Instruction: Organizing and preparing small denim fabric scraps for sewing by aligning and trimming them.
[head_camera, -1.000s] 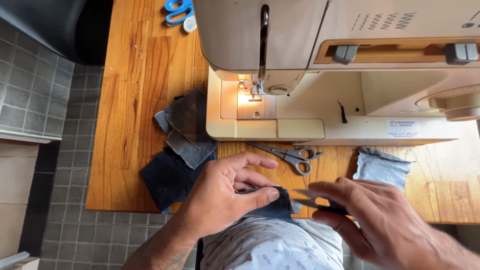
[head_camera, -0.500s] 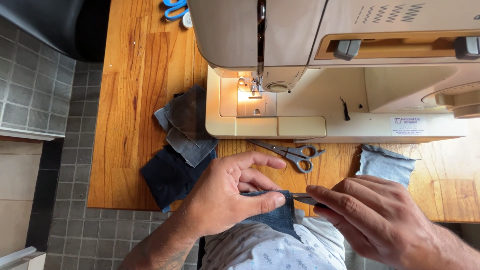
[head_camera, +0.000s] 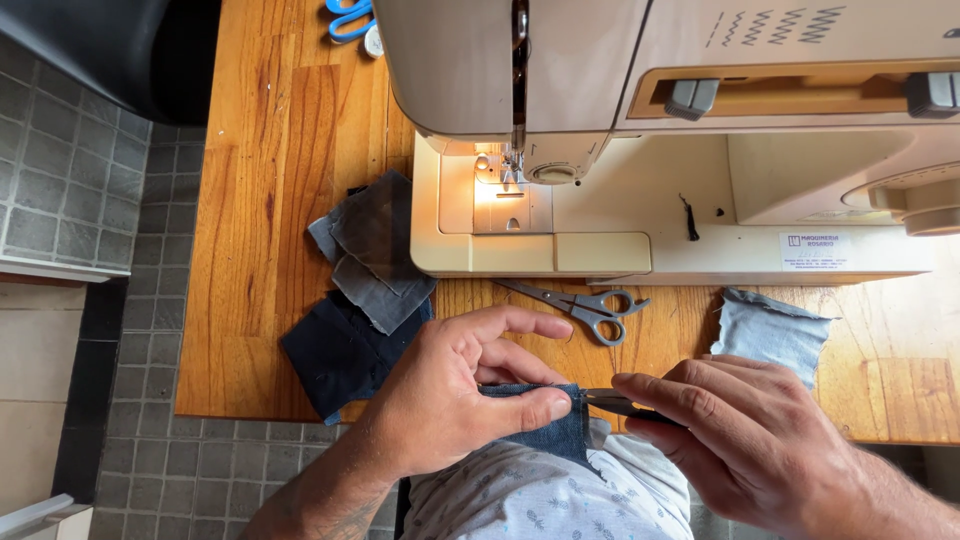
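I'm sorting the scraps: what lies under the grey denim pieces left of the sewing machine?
Under the grey denim pieces lies a dark navy denim piece, on the wooden table. The left hand covers its right edge, so anything further beneath cannot be seen.

A single head-worn camera looks almost straight down from close above the orange-brown wooden table (head_camera: 270, 200). The cream plastic sewing machine (head_camera: 700, 150) fills the top, grey floor tiles (head_camera: 70, 180) the left edge.

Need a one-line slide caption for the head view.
Left hand pinches dark blue denim scrap; right hand holds small dark metal tool against it.
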